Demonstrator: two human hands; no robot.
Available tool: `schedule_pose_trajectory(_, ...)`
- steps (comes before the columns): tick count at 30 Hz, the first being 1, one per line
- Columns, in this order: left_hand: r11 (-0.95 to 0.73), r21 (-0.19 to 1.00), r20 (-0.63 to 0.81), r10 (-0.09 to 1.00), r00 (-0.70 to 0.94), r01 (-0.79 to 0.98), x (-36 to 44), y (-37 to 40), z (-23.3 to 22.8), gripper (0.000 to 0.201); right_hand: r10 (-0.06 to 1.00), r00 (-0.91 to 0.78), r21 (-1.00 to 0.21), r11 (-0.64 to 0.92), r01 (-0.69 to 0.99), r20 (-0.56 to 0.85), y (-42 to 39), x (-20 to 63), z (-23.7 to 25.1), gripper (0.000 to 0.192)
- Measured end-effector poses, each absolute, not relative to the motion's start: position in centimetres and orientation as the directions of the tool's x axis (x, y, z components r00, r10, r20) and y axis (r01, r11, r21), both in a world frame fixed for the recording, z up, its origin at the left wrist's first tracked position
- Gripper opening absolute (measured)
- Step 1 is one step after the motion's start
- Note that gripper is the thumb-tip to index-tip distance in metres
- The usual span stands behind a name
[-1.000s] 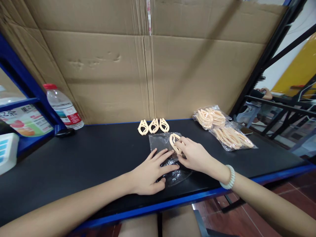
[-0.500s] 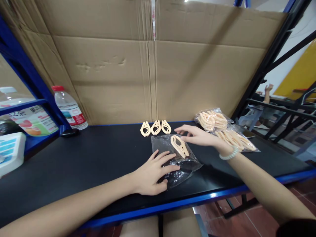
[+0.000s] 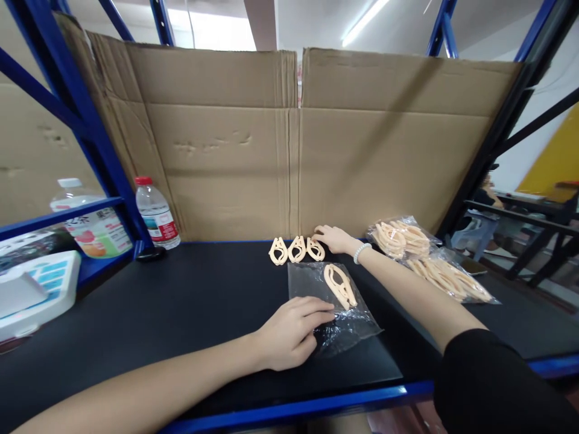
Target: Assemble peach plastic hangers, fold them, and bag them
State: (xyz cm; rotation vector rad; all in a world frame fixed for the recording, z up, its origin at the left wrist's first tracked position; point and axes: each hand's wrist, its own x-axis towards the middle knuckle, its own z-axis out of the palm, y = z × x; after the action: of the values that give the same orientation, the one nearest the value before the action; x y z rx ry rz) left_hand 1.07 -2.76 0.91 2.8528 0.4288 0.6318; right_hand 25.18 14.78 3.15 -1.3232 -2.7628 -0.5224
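Left hand [image 3: 289, 334] pinning slippery clear bag [image 3: 332, 304]; right hand [image 3: 332, 238], fingers loose, touching light, stiff hair clips [image 3: 296, 249] beyond bag.

plastic bag [image 3: 337, 301] corner under left hand [image 3: 289, 331] (crumpled)

Three clips [image 3: 297, 249] lie in a row behind the bag [image 3: 332, 304], which bears one clip [image 3: 340, 286]; two packs [image 3: 427, 256] lie right, a bottle [image 3: 156, 213] far left.
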Motion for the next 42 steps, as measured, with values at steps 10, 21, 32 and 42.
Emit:
schedule_pose_trajectory(10,-0.934,0.229,0.322,0.339,0.884,0.275,1.1,-3.0,1.2,0.057,0.776,-0.625,0.216,0.598,0.772,0.083,14.9,24.9,3.5,0.04)
schedule_pose_trajectory(21,-0.941,0.231,0.352,0.318,0.88,0.247,1.1,-2.7,0.7,0.06,0.802,-0.569,-0.019,0.581,0.814,0.181,9.0,31.2,2.9,0.023)
schedule_pose_trajectory(32,-0.946,0.222,0.402,0.309,0.862,0.236,1.3,-2.6,0.6,0.062,0.594,-0.165,-0.229,0.53,0.817,0.787,-2.1,33.0,4.4,0.015)
schedule_pose_trajectory(42,-0.932,0.253,0.431,0.349,0.832,0.26,1.4,-2.7,0.7,0.078,0.56,-0.314,-0.09,0.578,0.811,0.767,-15.9,25.5,6.3,0.009)
